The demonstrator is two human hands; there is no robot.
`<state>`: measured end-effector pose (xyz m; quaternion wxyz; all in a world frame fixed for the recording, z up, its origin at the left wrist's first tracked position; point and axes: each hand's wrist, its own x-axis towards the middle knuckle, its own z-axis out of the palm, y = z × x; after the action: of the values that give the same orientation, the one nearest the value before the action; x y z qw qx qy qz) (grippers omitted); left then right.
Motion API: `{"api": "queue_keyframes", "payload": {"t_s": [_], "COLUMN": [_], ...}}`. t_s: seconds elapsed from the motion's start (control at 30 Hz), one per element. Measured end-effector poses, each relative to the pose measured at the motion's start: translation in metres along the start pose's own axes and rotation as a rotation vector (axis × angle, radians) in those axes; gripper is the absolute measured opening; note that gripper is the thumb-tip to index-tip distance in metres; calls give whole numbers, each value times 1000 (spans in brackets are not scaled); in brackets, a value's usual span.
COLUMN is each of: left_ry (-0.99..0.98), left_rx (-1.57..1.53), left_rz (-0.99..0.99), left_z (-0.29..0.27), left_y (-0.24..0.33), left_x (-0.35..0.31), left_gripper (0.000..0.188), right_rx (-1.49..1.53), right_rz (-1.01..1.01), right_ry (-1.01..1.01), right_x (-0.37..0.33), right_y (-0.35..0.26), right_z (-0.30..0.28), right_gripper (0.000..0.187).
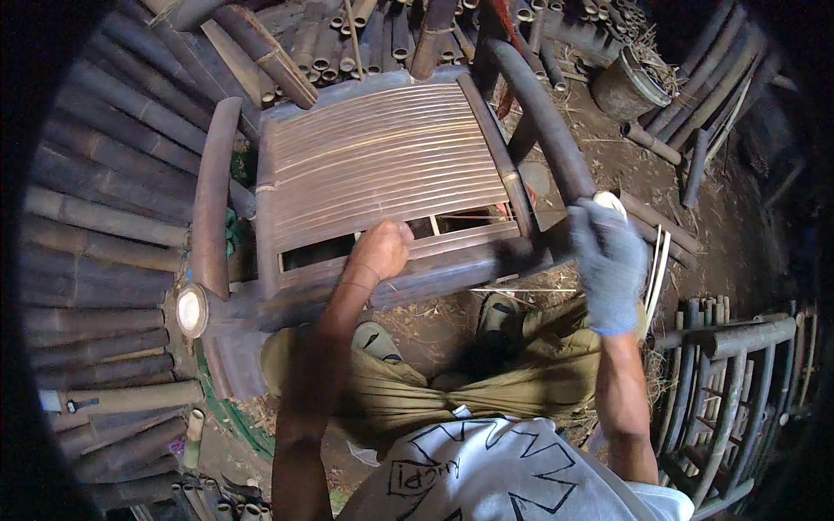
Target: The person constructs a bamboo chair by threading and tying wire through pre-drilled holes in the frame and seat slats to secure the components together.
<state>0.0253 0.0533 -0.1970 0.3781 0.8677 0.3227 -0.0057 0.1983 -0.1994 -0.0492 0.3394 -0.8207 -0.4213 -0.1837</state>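
Note:
A dark bamboo chair [499, 265] stands before me, its seat of narrow bamboo slats [382, 148] facing up. Between the slats and the front rail is a gap crossed by short pale pieces. My bare left hand [382, 249] is closed at this gap, over the front slats; what its fingers hold, if anything, is hidden. At the front end of the right armrest [556, 139] is my right hand [611, 260], in a grey glove. Its fingers are blurred, with a pale round end beside them. The left armrest [217, 191] has a pale cut end in front.
Dark bamboo poles [95, 226] line the left side, and cut bamboo tubes [347, 48] are stacked beyond the chair. A bucket [630, 87] with shavings stands at the far right. Near right is a bamboo frame [721, 399]. My knees and shoes are close to the chair front.

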Motion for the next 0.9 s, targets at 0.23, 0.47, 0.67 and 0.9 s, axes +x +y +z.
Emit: {"api": "queue_keyframes", "payload": {"t_s": [0.23,0.47,0.67,0.9], "left_ry": [-232,-264,-222,190], "left_rx": [38,-31,-20,-185], "left_rz": [-4,6,-282,-205], "left_z": [11,26,24,8], "left_y": [4,0,50,21], "left_x": [33,43,50,-11], "left_gripper": [39,43,42,35], "right_rx": [-465,58,145,25], "right_rz": [-153,-510,-810,-84], "right_ry": [-627,-1177,-1103,-708], "right_x": [0,13,4,-1], "right_y": [-4,16,97,-17], "right_z": [145,239,284,156], "right_gripper": [15,29,29,23]}}
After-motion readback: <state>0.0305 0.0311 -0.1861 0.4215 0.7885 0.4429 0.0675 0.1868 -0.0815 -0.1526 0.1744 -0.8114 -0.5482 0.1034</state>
